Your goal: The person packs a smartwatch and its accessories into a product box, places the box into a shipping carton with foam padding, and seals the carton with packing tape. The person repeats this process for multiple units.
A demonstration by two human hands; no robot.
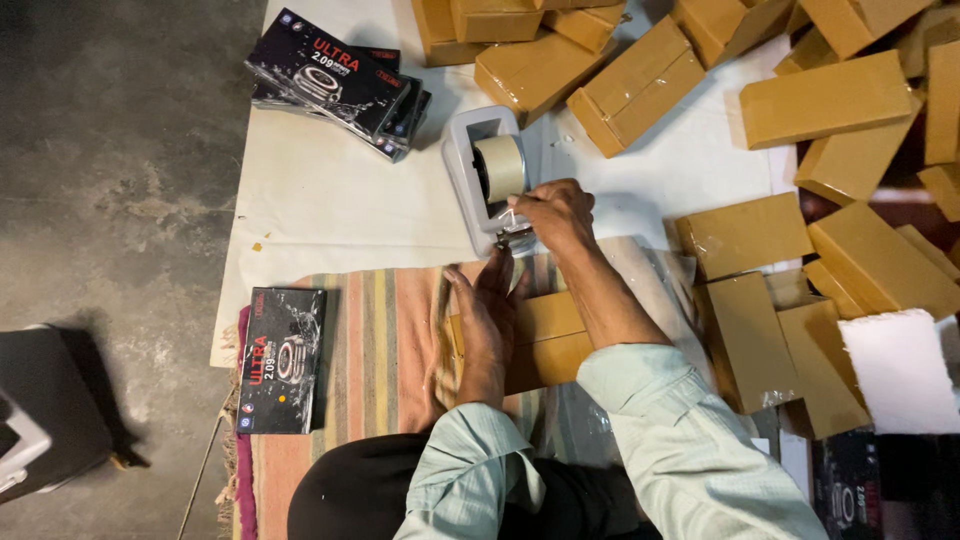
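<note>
Bare grey concrete floor (110, 180) fills the left of the view, with a dark bin-like object (45, 415) at the edge, and a white sheet (320, 200) spread over it serves as the work surface. On the sheet's upper left lies a small stack of black printed boxes (340, 80), not yet wrapped, and one more black box (280, 360) rests on the striped cloth (385, 350) just left of the person's lap. Judging by how things lie, the work is well along but not finished: many brown-wrapped packages (640, 85) are heaped across the top and right, while those black boxes remain bare. At the centre, the left hand (485, 320) lies flat and open, palm down, pressing on a brown-wrapped box (545, 340) that sits on the cloth right in front of the person; its fingers point away toward the grey tape dispenser (480, 180). The dispenser stands on the sheet just beyond the box, holding a roll of pale tape (500, 165). The right hand (555, 215) reaches forward with the wrist bent, fingers pinched closed at the dispenser's cutting end, apparently gripping the tape's free end, though the strip itself is too thin to make out clearly. Both forearms wear pale green sleeves. Farther right, more wrapped packages (860, 260) crowd around a white foam piece (900, 370).
</note>
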